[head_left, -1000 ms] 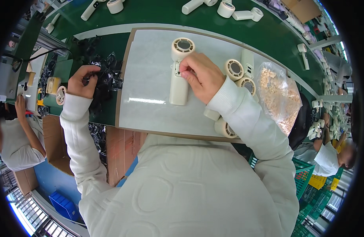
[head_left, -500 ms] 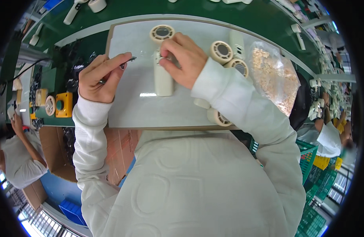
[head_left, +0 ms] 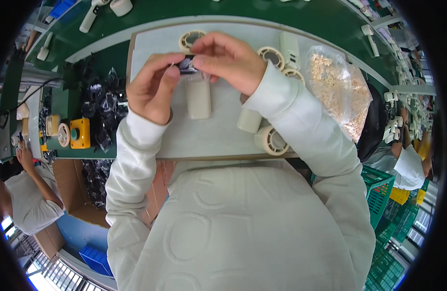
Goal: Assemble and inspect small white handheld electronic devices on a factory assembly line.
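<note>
In the middle of the work surface lies a cream device with a block-shaped handle (head_left: 199, 99) and a round, vented head (head_left: 190, 39), like a handheld fan. Above the handle's upper end, a small dark, shiny piece (head_left: 187, 65) is pinched between my two hands. My left hand (head_left: 154, 87) grips its left side with thumb and forefinger. On the other side, the fingertips of my right hand (head_left: 233, 62) are closed on it. The piece and my fingers hide where handle and head meet, and I cannot tell whether the piece touches the device.
More cream devices (head_left: 271, 140) lie on the grey mat (head_left: 170, 140) to the right, beside a clear bag of small beige pieces (head_left: 325, 82). Left are dark plastic-wrapped parts (head_left: 104, 99), a yellow box with a green button (head_left: 80, 134) and a cardboard box (head_left: 75, 189).
My left hand has moved right with the small dark piece. My right hand now grips the piece's other side, above the device.
</note>
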Action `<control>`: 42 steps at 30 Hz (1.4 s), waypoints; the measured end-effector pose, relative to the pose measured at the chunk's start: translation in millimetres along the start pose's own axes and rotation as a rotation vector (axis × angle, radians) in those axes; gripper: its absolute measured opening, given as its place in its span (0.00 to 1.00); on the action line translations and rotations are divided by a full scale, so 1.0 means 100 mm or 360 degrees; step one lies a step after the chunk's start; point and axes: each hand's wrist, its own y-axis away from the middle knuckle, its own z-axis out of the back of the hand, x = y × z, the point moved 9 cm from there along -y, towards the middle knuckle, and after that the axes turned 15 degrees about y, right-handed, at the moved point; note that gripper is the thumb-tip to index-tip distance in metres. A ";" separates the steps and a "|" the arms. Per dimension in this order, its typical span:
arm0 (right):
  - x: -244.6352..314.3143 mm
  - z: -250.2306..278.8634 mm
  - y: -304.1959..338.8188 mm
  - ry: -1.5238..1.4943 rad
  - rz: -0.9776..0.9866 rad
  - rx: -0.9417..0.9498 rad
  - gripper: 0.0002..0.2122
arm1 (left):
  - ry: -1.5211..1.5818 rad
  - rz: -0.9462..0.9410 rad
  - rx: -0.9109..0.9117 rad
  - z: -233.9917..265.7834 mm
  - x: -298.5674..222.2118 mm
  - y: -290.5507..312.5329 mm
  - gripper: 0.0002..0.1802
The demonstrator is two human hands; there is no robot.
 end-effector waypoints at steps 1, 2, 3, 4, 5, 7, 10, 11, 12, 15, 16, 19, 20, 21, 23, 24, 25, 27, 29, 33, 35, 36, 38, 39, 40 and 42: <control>-0.04 -0.03 0.03 -0.0013 -0.0027 0.0018 0.08 | -0.0002 0.0027 -0.0022 0.00 0.03 0.05 0.21; 0.01 -0.02 0.03 0.0158 0.0022 -0.0009 0.07 | -0.0017 0.0052 -0.0028 0.00 0.04 0.05 0.21; 0.08 -0.01 0.02 0.0331 0.0077 -0.0032 0.06 | -0.0033 0.0073 -0.0035 0.01 0.05 0.03 0.21; 0.15 -0.01 0.02 0.0502 0.0136 -0.0053 0.05 | -0.0050 0.0093 -0.0042 0.01 0.05 0.02 0.21; 0.18 -0.03 0.05 0.0673 0.0200 -0.0073 0.05 | -0.0069 0.0110 -0.0048 0.01 0.07 0.06 0.21; 0.10 -0.02 0.04 0.0701 0.0141 -0.0004 0.04 | -0.0122 0.0099 -0.0050 0.00 0.13 0.04 0.22; -0.03 -0.05 0.02 0.0798 -0.0057 0.0131 0.02 | -0.0254 0.0077 0.0010 0.01 0.16 -0.02 0.24; -0.03 -0.05 0.04 0.0792 -0.0057 0.0140 0.02 | -0.0260 0.0082 0.0003 0.00 0.16 0.00 0.24; -0.04 -0.04 0.05 0.0814 -0.0095 0.0150 0.02 | -0.0269 0.0095 -0.0013 0.00 0.16 0.01 0.23; -0.11 -0.03 0.09 0.0886 -0.0222 0.0181 0.04 | -0.0285 0.0143 -0.0060 0.01 0.19 0.04 0.21; -0.12 -0.03 0.09 0.0887 -0.0227 0.0181 0.04 | -0.0282 0.0147 -0.0061 0.01 0.21 0.04 0.21; -0.13 -0.05 0.11 0.1195 -0.0208 0.0153 0.04 | -0.0751 0.0114 -0.0158 0.11 0.24 0.09 0.15; -0.12 -0.06 0.13 0.1301 -0.0197 0.0140 0.05 | -0.0907 0.0096 -0.0190 0.14 0.24 0.12 0.14; -0.10 -0.05 0.11 0.1318 -0.0188 0.0123 0.05 | -0.0897 0.0073 -0.0184 0.16 0.27 0.11 0.14; -0.13 -0.06 0.13 0.1422 -0.0319 0.0109 0.08 | -0.1264 0.0012 -0.0029 0.12 0.33 0.16 0.10; -0.15 -0.05 0.13 0.1470 -0.0387 0.0105 0.09 | -0.1449 -0.0016 0.0045 0.09 0.36 0.18 0.10; -0.16 -0.02 0.11 0.1516 -0.0456 0.0101 0.10 | -0.1635 -0.0043 0.0118 0.06 0.40 0.16 0.09; -0.17 0.00 0.07 0.1466 -0.0477 0.0146 0.11 | -0.1517 0.0023 0.0069 0.06 0.39 0.09 0.10; -0.24 -0.03 0.05 0.1327 -0.0526 0.0219 0.12 | -0.1300 0.0162 0.0003 0.10 0.41 0.05 0.11; -0.30 -0.11 0.08 0.1109 -0.0368 0.0163 0.13 | -0.0872 0.0383 -0.0106 0.17 0.48 0.09 0.13; -0.28 -0.10 0.04 0.0984 -0.0161 0.0063 0.12 | -0.0542 0.0499 -0.0169 0.17 0.50 0.06 0.14; -0.28 -0.11 0.01 0.0848 -0.0087 -0.0015 0.13 | -0.0541 0.0460 -0.0194 0.17 0.45 0.04 0.14; -0.14 -0.08 -0.03 0.0748 0.0027 -0.0130 0.13 | -0.0522 0.0363 -0.0189 0.10 0.37 0.02 0.14; 0.00 -0.08 -0.02 0.0786 0.0167 -0.0173 0.14 | -0.0424 0.0272 -0.0212 0.08 0.30 0.05 0.14; 0.14 -0.06 -0.02 0.0822 0.0306 -0.0214 0.15 | -0.0323 0.0185 -0.0234 0.07 0.24 0.02 0.15; 0.34 -0.01 0.03 0.0864 0.0316 -0.0216 0.15 | -0.0319 0.0110 -0.0198 0.03 0.13 -0.04 0.15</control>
